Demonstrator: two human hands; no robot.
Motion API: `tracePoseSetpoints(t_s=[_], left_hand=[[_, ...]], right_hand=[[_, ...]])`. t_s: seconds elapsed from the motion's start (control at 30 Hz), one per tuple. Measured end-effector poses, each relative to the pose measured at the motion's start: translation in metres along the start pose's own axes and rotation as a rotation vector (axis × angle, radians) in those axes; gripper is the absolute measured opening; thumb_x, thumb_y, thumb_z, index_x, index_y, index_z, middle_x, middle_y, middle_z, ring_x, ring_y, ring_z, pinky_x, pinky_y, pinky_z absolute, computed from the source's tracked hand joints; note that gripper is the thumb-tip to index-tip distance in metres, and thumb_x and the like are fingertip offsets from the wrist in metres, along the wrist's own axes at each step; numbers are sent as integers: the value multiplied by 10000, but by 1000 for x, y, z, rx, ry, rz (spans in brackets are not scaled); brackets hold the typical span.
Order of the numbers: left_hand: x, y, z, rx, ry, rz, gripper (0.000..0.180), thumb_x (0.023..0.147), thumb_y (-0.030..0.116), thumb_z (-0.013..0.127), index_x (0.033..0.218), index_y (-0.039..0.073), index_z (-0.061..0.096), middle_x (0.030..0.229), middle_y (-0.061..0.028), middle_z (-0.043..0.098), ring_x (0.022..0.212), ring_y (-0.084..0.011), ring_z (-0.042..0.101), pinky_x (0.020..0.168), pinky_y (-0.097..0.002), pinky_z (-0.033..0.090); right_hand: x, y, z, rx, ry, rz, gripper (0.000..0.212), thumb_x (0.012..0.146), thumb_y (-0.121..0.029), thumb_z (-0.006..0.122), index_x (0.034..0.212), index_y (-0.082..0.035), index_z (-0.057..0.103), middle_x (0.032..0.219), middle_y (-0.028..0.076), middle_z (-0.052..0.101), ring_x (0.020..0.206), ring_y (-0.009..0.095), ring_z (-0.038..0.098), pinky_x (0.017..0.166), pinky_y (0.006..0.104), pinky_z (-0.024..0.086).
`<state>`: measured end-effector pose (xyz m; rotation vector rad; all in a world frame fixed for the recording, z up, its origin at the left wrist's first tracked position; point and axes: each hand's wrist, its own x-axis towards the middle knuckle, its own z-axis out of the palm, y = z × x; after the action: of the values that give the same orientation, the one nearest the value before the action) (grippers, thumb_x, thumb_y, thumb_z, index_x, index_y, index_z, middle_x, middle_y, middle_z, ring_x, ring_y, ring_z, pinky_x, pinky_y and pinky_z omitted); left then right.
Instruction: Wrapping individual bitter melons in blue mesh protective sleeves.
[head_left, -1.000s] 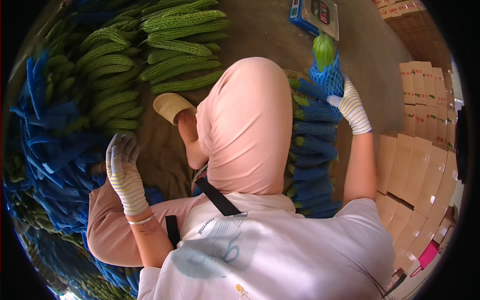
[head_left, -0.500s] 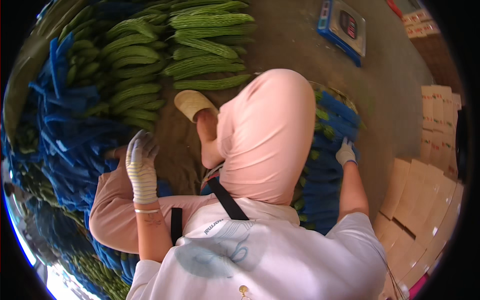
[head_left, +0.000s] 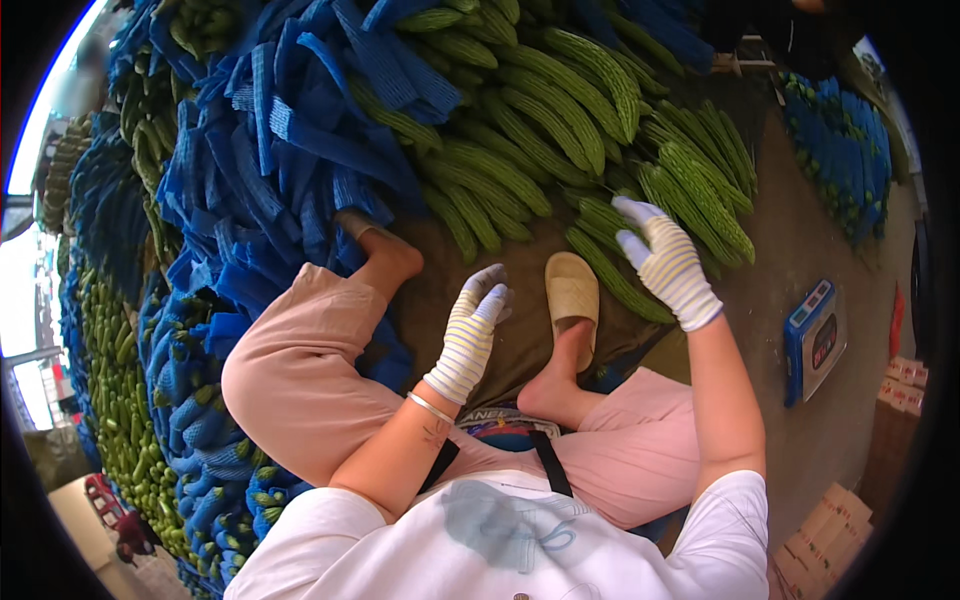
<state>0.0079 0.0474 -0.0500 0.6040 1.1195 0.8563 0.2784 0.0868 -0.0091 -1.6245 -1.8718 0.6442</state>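
Both my hands wear white gloves with yellow stripes and bluish fingertips. My right hand (head_left: 672,264) reaches over the near end of a pile of green bitter melons (head_left: 690,195). Its thumb and fingers are apart, and nothing shows in them; whether the fingertips touch a melon, I cannot tell. One long bitter melon (head_left: 618,275) lies just left of this hand. Lower and further left, my left hand (head_left: 472,330) hovers above the brown ground cover between my legs. Its fingers are loosely bent and apart, holding nothing visible. More bitter melons (head_left: 545,105) lie in rows ahead.
Blue foam net sleeves (head_left: 290,150) are heaped at front left. Bitter melons in blue sleeves (head_left: 215,450) are stacked at left, with another sleeved stack (head_left: 840,150) at far right. A blue-edged scale (head_left: 812,340) stands on the floor at right, beyond it cartons (head_left: 825,535).
The view has turned left. My right hand has left the blue-sleeved row beside my right leg and come forward to the bitter melons. My left hand has moved inward; my right knee is lowered.
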Motion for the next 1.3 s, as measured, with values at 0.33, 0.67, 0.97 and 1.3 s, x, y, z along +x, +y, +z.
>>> tracePoseSetpoints(t_s=[0.33,0.67,0.97,1.3], left_hand=[[11,30,-6,-35,69,8,431,926,159,512,1322,22,409,1270,-89,474,1132,-193,503,971,-327,401],[4,63,-24,423,25,452,366,832,59,666,1160,30,505,1065,-52,558,988,-139,542,877,-270,444],[-37,27,10,282,-282,238,187,925,129,562,1069,15,593,909,12,592,835,-52,519,775,-218,452],[-55,48,13,221,-340,32,252,944,301,532,1022,70,596,856,25,589,773,-47,532,699,-205,432]], right_hand=[[227,-44,168,-65,-218,40,541,775,-310,662,1261,-109,536,1361,221,411,1256,365,396,1054,390,331],[24,-127,110,586,10,-50,280,851,-126,585,1107,-28,641,895,111,544,818,235,520,754,328,419],[-68,-107,97,971,155,264,643,857,-264,670,1362,0,372,957,18,545,760,76,488,667,205,424],[-116,-87,76,1129,131,486,212,882,-88,582,1066,13,616,882,52,631,785,108,583,725,250,503]])
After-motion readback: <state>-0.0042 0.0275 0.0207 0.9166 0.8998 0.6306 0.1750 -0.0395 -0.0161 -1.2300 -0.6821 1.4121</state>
